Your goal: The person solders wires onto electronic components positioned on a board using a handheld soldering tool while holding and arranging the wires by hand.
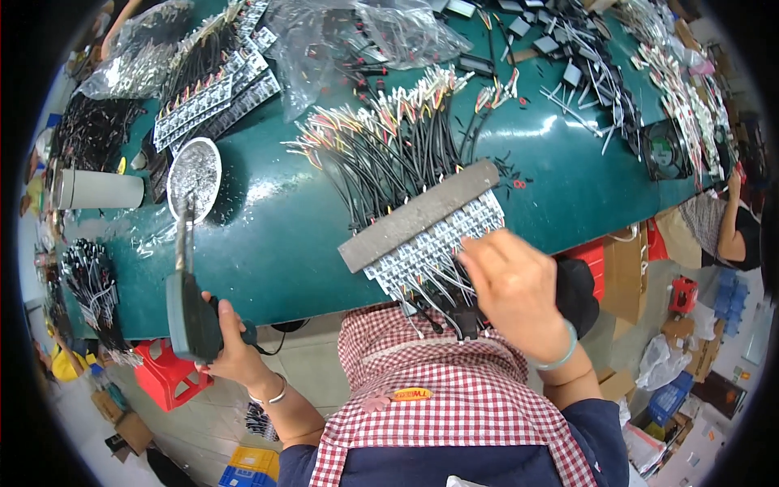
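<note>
My left hand is wrapped round the handle of a dark green soldering gun. The gun's long metal tip reaches into a white cup holding grey, flaky bits. At the table's front edge lies a panel of small circuit boards with a flat grey bar resting across it. Black cables with white, red and yellow ends fan out behind the bar. Over the panel's right part, my right hand pinches with its fingertips; what is between them is too small to tell. Thin grey wires stick out beside it.
More board panels with cables lie at the back left, near plastic bags. A white cylinder and a tied cable bundle sit on the left. Black connectors and cable ties spread at the back right. Red stools stand below.
</note>
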